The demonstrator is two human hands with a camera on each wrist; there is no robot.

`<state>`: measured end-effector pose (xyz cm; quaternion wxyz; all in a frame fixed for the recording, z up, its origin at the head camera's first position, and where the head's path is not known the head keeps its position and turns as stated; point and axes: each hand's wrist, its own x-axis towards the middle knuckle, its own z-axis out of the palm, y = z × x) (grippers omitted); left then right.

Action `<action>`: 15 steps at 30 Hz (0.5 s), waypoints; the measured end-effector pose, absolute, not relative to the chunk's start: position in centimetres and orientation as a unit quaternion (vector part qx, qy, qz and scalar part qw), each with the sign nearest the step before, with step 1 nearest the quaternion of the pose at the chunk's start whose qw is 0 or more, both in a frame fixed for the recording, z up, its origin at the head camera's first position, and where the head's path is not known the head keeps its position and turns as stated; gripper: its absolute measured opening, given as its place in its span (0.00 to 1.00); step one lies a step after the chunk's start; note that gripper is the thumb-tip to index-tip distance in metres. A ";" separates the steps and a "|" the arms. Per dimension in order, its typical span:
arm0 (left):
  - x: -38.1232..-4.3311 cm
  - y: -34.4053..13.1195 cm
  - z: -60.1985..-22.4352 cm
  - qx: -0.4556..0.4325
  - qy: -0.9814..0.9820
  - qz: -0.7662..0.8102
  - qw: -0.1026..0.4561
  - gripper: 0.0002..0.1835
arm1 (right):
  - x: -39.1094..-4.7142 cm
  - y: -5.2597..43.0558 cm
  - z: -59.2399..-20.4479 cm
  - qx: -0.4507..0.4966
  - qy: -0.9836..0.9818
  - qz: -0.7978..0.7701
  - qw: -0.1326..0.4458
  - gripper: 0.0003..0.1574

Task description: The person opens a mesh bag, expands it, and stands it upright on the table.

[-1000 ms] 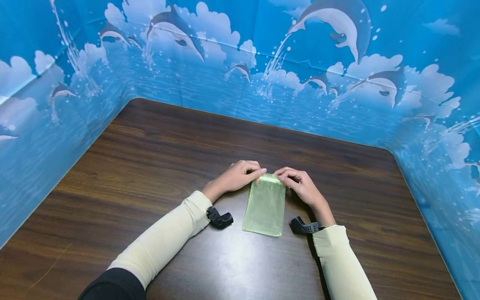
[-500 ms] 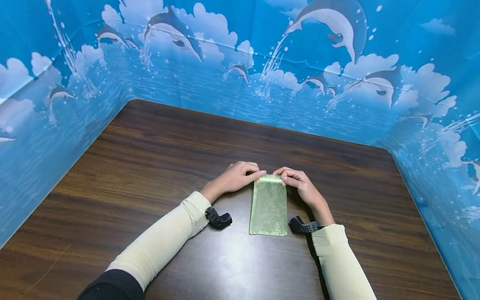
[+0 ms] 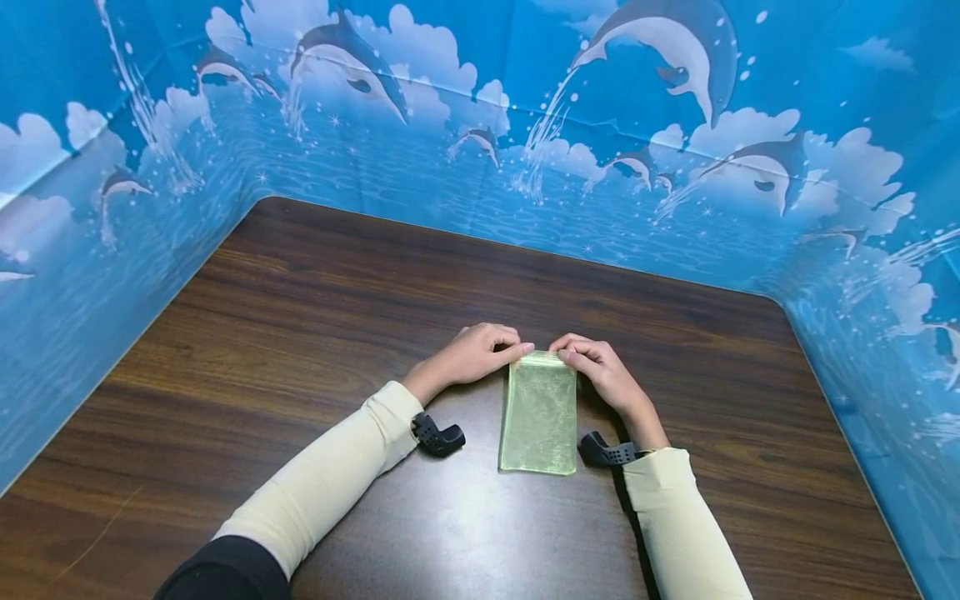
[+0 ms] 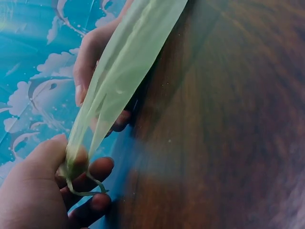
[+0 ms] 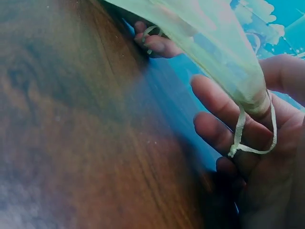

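Observation:
A sheer light-green drawstring pouch (image 3: 538, 421) hangs flat between the two hands, its gathered top strip uppermost in the head view. My left hand (image 3: 476, 354) pinches the top left corner with the thumb over the front. At the top right corner my right hand (image 3: 596, 367) pinches the strip between thumb and fingers. In the left wrist view a thin cord loop (image 4: 83, 193) sticks out of the pouch's end below the thumb. The right wrist view shows a knotted cord (image 5: 239, 126) dangling from the other end, across the right fingers.
Both hands work over a dark wood-grain table (image 3: 300, 317). A blue dolphin-print backdrop (image 3: 420, 183) rises along its back and sides. Black wrist mounts (image 3: 438, 437) jut inward from the cream sleeves (image 3: 330, 475), close to either side of the pouch.
The pouch's body has swung a little to the right and now hangs straighter. Both hands keep their grip at the top corners, with only slight finger shifts.

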<state>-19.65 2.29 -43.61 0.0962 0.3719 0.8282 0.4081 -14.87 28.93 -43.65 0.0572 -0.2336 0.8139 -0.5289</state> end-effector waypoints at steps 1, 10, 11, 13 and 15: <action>-19.6 2.3 -43.6 0.371 0.828 0.408 0.098 0.26 | -14.9 28.9 -43.7 -0.230 0.815 -0.529 0.056 0.24; -19.6 2.1 -43.3 0.384 0.832 0.383 0.115 0.14 | -14.9 28.7 -43.4 -0.227 0.815 -0.529 0.065 0.17; -19.6 2.1 -43.3 0.386 0.831 0.383 0.117 0.13 | -14.8 28.7 -43.4 -0.230 0.817 -0.525 0.065 0.17; -19.6 2.1 -43.3 0.387 0.829 0.384 0.119 0.14 | -14.8 28.7 -43.4 -0.234 0.821 -0.517 0.063 0.16; -19.6 2.0 -43.3 0.390 0.828 0.385 0.120 0.14 | -14.8 28.7 -43.4 -0.234 0.824 -0.512 0.064 0.16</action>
